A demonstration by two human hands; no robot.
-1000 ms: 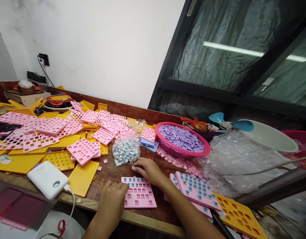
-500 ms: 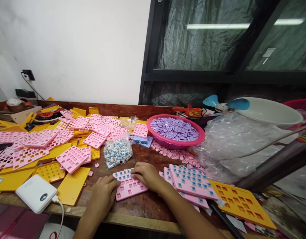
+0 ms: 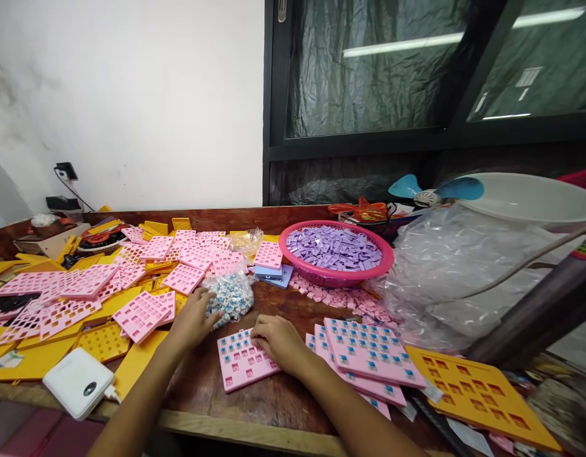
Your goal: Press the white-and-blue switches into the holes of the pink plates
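A pink grid plate point(image 3: 240, 362) lies on the wooden table in front of me, its upper rows filled with small blue-and-white parts. My right hand point(image 3: 276, 339) rests on the plate's right side, fingers pressed down on it. My left hand point(image 3: 195, 317) reaches up and left to a clear plastic bag point(image 3: 230, 295) of blue-and-white parts, fingers spread at the bag's edge. To the right sits a stack of filled pink plates point(image 3: 369, 349).
A pink basket point(image 3: 335, 254) of purple pieces stands behind, with loose pink pieces point(image 3: 340, 297) before it. Empty pink and yellow plates point(image 3: 140, 311) cover the left side. A white power bank point(image 3: 78, 383) lies at the front left edge. Crumpled plastic point(image 3: 459, 273) fills the right.
My left hand left the pink plate and moved up-left to the bag of parts. My right hand stays on the plate. The view has shifted.
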